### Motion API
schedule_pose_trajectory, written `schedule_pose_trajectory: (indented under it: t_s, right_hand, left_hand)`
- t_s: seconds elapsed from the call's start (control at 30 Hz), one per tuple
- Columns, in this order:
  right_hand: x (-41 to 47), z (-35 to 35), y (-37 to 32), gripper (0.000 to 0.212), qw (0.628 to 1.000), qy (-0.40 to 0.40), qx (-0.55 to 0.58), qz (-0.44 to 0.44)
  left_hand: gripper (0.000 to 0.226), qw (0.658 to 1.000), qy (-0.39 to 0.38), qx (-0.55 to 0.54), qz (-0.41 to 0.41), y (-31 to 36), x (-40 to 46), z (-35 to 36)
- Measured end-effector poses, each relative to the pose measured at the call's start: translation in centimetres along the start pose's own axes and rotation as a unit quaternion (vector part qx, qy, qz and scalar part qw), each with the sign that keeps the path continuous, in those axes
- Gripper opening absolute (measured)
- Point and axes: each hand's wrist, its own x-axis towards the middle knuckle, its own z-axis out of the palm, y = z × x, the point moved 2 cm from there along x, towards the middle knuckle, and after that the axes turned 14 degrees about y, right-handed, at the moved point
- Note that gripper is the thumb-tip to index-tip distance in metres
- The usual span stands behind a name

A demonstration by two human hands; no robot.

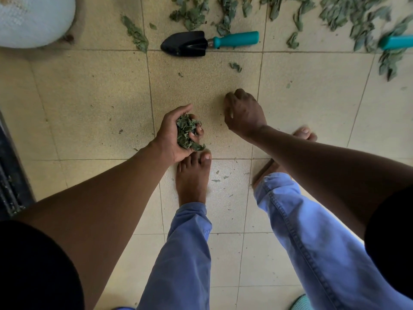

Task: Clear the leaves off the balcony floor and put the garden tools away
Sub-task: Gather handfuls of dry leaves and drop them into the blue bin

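Note:
My left hand (pixel 176 133) is palm up above my left foot and grips a bunch of green leaves (pixel 186 130). My right hand (pixel 242 110) hovers just right of it, back up, fingers curled downward; whether it holds anything is hidden. A black trowel with a teal handle (pixel 207 42) lies on the tiles ahead. A second teal handle (pixel 396 42) shows at the right edge, blurred, its head hidden among leaves. Many loose leaves (pixel 348 16) are scattered along the far floor, with a few more (pixel 136 34) left of the trowel.
A white woven sack (pixel 33 21) sits at the far left corner. A dark door track or grate (pixel 11 175) runs along the left edge. My bare feet (pixel 193 175) stand on the beige tiles, with small leaf crumbs around them.

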Motion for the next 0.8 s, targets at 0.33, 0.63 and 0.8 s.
schedule_pose_trajectory:
  t_s: [0.33,0.63,0.8]
  right_hand:
    - [-0.3,0.2,-1.5,0.023,0.999,-0.026,0.0,0.044]
    - [-0.7,-5.3,-2.0,0.006,0.884,-0.03,0.344,0.314]
    - [-1.8,-13.7,-5.5,0.012,0.734,-0.115,0.564,0.36]
  left_hand:
    - [0.032,1.0,0.0,-0.013,0.002,-0.5,0.0,-0.4]
    - [0.031,0.999,0.009,-0.044,0.011,-1.0,-1.6,0.0]
    - [0.029,0.998,0.005,-0.064,0.016,-2.1,-4.5,2.6]
